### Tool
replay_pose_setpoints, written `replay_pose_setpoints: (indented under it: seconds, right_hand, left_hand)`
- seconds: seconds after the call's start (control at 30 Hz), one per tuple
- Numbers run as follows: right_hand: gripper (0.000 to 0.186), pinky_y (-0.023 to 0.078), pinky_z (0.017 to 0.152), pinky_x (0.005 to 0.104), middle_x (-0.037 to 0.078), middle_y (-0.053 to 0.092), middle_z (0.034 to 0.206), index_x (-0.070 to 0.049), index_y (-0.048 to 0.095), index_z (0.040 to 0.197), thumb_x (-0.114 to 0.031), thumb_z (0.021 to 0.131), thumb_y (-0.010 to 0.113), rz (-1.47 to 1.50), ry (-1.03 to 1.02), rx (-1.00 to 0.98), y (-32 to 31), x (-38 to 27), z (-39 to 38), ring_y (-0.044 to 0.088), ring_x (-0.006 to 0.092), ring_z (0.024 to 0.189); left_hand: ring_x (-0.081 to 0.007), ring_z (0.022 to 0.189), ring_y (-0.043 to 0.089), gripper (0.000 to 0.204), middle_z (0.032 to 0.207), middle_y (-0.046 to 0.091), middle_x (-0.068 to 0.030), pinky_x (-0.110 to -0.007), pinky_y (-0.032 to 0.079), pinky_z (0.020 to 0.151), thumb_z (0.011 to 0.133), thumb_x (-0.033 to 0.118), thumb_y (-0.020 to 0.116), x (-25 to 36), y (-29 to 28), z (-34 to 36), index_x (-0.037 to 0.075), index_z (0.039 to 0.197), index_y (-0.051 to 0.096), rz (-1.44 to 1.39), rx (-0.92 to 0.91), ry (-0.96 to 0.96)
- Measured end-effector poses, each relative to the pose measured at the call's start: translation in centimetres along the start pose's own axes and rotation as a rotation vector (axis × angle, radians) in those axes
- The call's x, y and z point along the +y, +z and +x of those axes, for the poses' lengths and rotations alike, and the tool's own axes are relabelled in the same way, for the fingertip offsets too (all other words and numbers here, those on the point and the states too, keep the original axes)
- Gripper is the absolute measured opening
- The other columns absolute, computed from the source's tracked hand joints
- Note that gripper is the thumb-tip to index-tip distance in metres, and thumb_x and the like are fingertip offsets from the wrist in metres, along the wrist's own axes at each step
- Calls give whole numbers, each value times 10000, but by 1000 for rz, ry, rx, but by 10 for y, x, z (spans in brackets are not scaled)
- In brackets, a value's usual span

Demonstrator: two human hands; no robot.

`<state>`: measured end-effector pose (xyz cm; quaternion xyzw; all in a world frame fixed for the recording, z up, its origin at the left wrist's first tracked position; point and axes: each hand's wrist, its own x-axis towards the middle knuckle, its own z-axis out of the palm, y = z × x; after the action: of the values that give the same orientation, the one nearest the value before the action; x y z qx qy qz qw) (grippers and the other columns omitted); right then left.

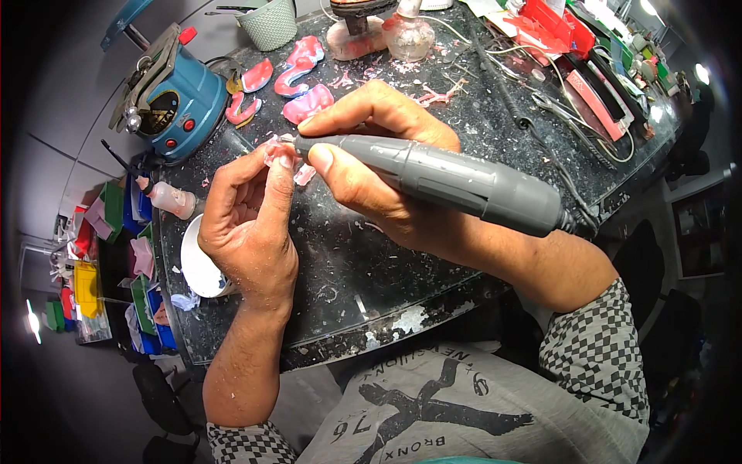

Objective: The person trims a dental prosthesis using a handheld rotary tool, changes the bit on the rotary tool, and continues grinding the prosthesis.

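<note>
My left hand (251, 236) pinches a small pale-pink piece (277, 151) between thumb and index finger, the other fingers curled. My right hand (371, 178) grips a long dark-grey rotary handpiece (456, 179), its narrow tip touching or very close to the pink piece; the bit is hard to make out. A small pink fragment (304, 177) shows just under the tip. Beyond my hands lie a bright pink lump (308, 103) and pink-and-blue curved moulded pieces (294, 77). The handpiece's coiled cord (587, 228) runs back over the dark worktop (332, 278).
A blue machine (185, 108) stands at the back left, beside a small bottle (171, 199). A white bowl (202, 263) sits behind my left hand. Coloured bins (108, 216) line the left. A mesh cup (267, 23), a glass burner (410, 37) and cluttered red trays (564, 35) fill the back.
</note>
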<state>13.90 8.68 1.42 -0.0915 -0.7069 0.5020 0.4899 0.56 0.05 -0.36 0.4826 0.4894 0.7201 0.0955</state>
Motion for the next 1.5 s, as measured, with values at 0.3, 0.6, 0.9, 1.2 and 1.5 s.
replay_pose_setpoints:
  seconds: [0.3, 0.6, 0.9, 1.2, 1.5]
  right_hand:
    - [172, 503, 718, 216, 46, 662, 940, -4, 630, 1042, -64, 884, 665, -19, -14, 20, 2, 0, -1, 605, 51, 812]
    - [183, 500, 721, 214, 48, 663, 933, -9, 628, 1046, -89, 886, 670, -48, -4, 8, 1, -1, 1, 603, 59, 798]
    - [273, 528, 770, 252, 40, 669, 958, -57, 652, 1096, -131, 854, 755, -69, -208, -78, -5, 34, 22, 638, 109, 865]
    - [203, 535, 724, 306, 71, 702, 888, -99, 669, 1057, -123, 856, 696, -313, -63, -334, -67, 47, 49, 676, 160, 791]
    - [275, 526, 871, 302, 85, 718, 1059, -93, 702, 1125, -238, 890, 708, -467, -265, -176, -64, 32, 57, 680, 178, 970]
  left_hand:
    - [-174, 983, 664, 159, 1051, 680, -134, -298, 534, 904, 893, -49, 656, 1, 0, -1, -34, 1049, 629, -11, -7, -14]
    - [-169, 962, 666, 149, 1041, 683, -132, -301, 539, 889, 901, -40, 651, 1, 0, 0, -37, 1048, 626, -11, -10, -16]
    - [-104, 881, 656, 139, 959, 693, -65, -243, 538, 807, 947, 43, 627, -9, 5, -2, -38, 1053, 665, -125, -66, -263]
    - [-148, 697, 660, 401, 848, 730, -158, -290, 499, 669, 951, 335, 613, -10, -5, 68, -40, 854, 717, 498, -221, -255]
    - [-326, 1022, 679, 610, 1057, 687, -260, -402, 525, 863, 678, 405, 833, -88, 15, 132, -64, 1038, 682, 1155, -558, -465]
